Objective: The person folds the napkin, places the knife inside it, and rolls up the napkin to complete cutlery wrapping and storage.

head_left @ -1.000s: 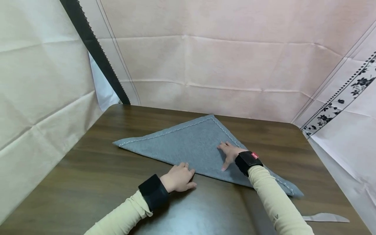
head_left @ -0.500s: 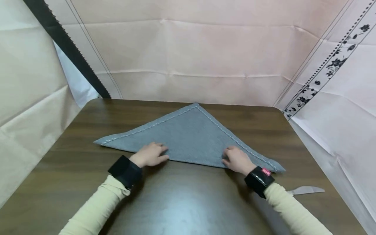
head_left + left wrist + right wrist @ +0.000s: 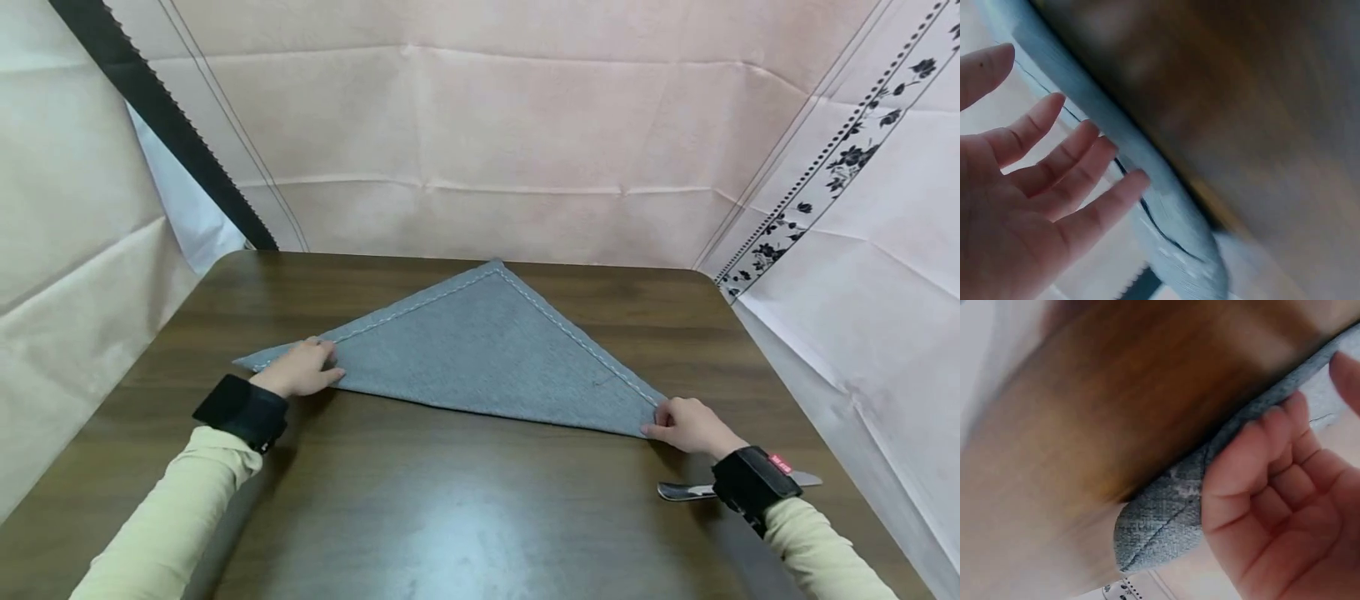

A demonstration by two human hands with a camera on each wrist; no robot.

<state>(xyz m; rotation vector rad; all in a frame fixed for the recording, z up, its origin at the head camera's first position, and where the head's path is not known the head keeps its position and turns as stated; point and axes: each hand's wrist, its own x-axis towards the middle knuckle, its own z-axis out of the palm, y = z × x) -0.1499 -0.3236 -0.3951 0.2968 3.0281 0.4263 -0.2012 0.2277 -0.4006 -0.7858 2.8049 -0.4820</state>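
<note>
A grey cloth (image 3: 480,350), folded into a triangle, lies flat at the middle of a dark wooden table (image 3: 450,517), its apex pointing to 12 o'clock. The left hand (image 3: 300,371) rests with relaxed, straight fingers on the cloth's 9 o'clock corner; the right hand (image 3: 690,425) curls its fingers around the 4 o'clock corner. A knife (image 3: 686,490) lies on the table just beside the right wrist

No text, number or brand can be read. The black wrist strap (image 3: 753,484) on the right arm has a small red tag (image 3: 780,463) with white marks, but they are too small to read.
</note>
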